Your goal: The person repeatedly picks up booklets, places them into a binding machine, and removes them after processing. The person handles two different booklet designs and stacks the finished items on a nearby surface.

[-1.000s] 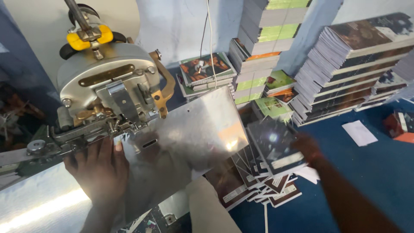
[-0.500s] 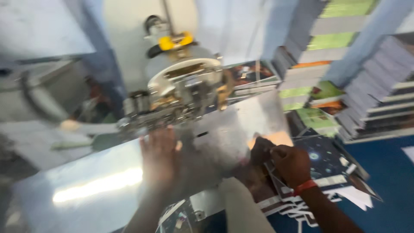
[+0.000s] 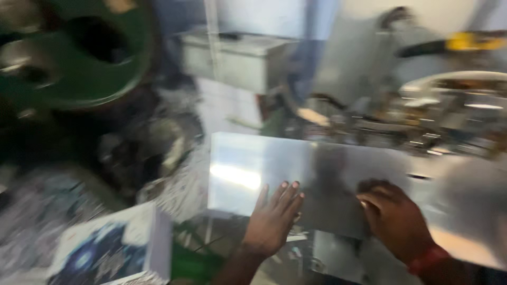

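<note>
Bare left hand [image 3: 272, 221], right hand [image 3: 393, 219], red wristband [image 3: 429, 258]

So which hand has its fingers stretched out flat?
The left hand, flat on the shiny metal sheet. The right hand, with the red wristband, is curled.

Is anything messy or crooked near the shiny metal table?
Yes. Left of the shiny silver metal plate, where the left hand and right hand rest, a stack of blue-and-white printed booklets sits tilted, with pale paper scraps heaped loosely nearby. The picture is blurred, so finer detail cannot be told.
</note>
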